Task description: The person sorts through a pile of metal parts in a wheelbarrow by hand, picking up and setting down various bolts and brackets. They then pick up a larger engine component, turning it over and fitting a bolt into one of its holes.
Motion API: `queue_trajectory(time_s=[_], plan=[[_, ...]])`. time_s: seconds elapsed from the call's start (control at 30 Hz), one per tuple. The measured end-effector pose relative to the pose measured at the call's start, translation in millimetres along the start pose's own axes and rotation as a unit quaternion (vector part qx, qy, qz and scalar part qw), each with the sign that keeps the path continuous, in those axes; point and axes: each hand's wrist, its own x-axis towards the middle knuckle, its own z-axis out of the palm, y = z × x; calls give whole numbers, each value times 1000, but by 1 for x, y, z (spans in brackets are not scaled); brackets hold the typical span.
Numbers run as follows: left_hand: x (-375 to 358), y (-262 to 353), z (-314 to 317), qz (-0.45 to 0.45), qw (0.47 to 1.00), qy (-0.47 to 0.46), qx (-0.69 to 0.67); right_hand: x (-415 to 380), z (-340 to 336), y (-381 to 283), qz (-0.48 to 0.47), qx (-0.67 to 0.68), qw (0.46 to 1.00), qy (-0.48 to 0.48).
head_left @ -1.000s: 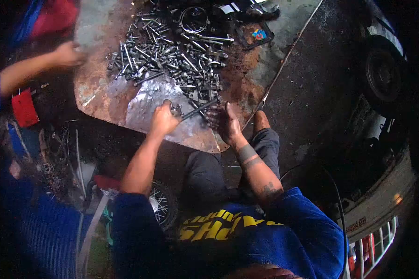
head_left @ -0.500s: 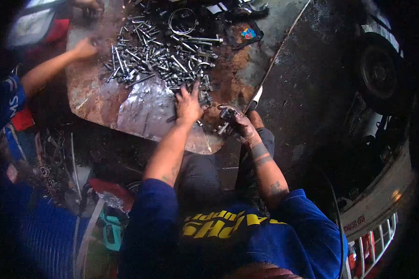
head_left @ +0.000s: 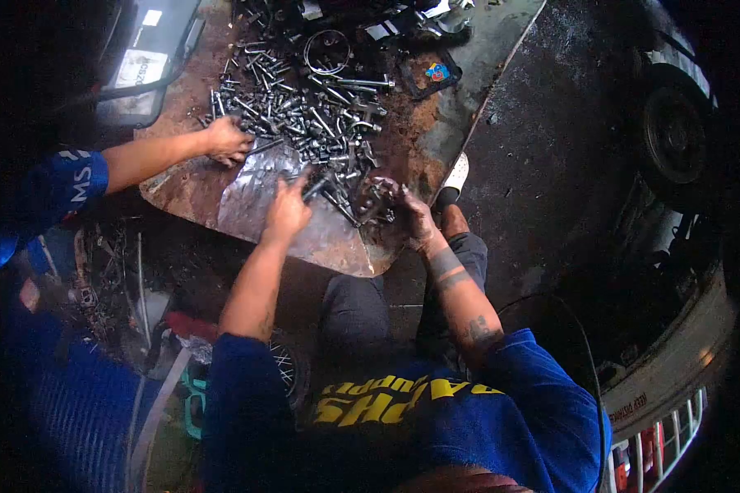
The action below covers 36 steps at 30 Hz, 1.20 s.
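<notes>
I look down on a dim, grimy workshop floor where a rusty metal sheet (head_left: 181,185) lies flat, its bare shiny patch (head_left: 255,193) showing near the front edge. A heap of bolts (head_left: 304,107) and other loose hardware covers the sheet from its centre toward 12 o'clock, with a wire ring (head_left: 327,51) lying in it and a dark packet with a coloured sticker (head_left: 432,74) at about 1 o'clock from the heap. A vehicle wheel (head_left: 674,135) sits well apart at 3 o'clock, and a spoked wheel (head_left: 286,370) shows below the sheet, near my knee.

My left hand (head_left: 288,209) rests at the near edge of the heap, index finger stretched toward 12 o'clock, the other fingers curled; a long dark bolt (head_left: 319,187) lies just beside that fingertip, though I cannot tell whether the hand grips it. My right hand (head_left: 407,209) is at 3 o'clock from the left, close by, palm turned up and cupped, fingers bent around a small cluster of metal pieces (head_left: 378,201) lying in it and against the heap's edge. Both hands are dark with grease.

A co-worker's hand (head_left: 226,138), coming in from 9 o'clock on a blue-sleeved arm, presses into the heap's left edge with fingers curled down among the bolts. A flat grey panel (head_left: 144,62) leans at 11 o'clock.
</notes>
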Motion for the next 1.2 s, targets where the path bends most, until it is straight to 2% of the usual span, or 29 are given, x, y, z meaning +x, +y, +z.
queue_trajectory(time_s=[0.1,0.17,0.23,0.3,0.37,0.4,0.43,0.5,0.63,0.67,0.77,0.83,0.87,0.9,0.97,1.0,1.03,1.07,1.1,1.13,1.17,1.2], plan=[[-10,-14,-7,-24,991,125,51,4,-2,7,9,37,999,-1],[-9,-34,-4,-31,992,103,64,5,-6,12,3,24,1000,3],[-7,-45,-4,-46,988,145,39,6,-14,17,2,4,1000,-5],[-10,-38,-11,-74,987,137,42,3,-17,17,3,-13,1000,3],[-7,-30,-8,-99,968,164,164,0,-19,18,5,-32,999,16],[-1,-29,-3,-56,972,171,153,-2,-20,17,5,-38,999,26],[7,-26,-1,-30,984,124,126,-2,-21,17,5,-42,998,35],[38,-25,19,70,975,203,-57,-2,-18,18,-1,-46,999,25],[88,-3,31,-35,981,171,-85,-1,0,13,-22,-6,1000,-19],[93,2,28,-87,979,149,-112,-2,3,13,-20,-10,1000,-19],[111,2,32,-136,970,178,-98,5,6,13,-18,10,1000,24],[121,-12,28,-122,971,183,-91,9,-3,17,0,-10,999,51],[122,-16,19,-98,978,166,-73,14,-1,20,12,-11,995,97],[124,-21,7,-88,983,24,-161,18,0,18,9,-12,995,95],[104,-15,14,-59,987,91,-116,22,2,16,34,-20,989,139],[97,-14,15,-75,978,67,-184,22,3,14,50,-24,988,143],[85,-12,22,-36,966,86,-242,24,4,12,49,-23,989,140],[51,26,-13,-42,964,2,-261,25,3,12,48,0,991,124],[41,20,8,23,979,68,-192,27,1,12,46,25,993,110],[9,54,-24,41,978,-38,-203,29,-4,12,45,28,992,112],[9,45,-6,63,987,-51,-138,31,-11,14,20,16,994,104],[1,60,-24,28,981,-42,-188,31,-12,14,-3,4,995,96]])
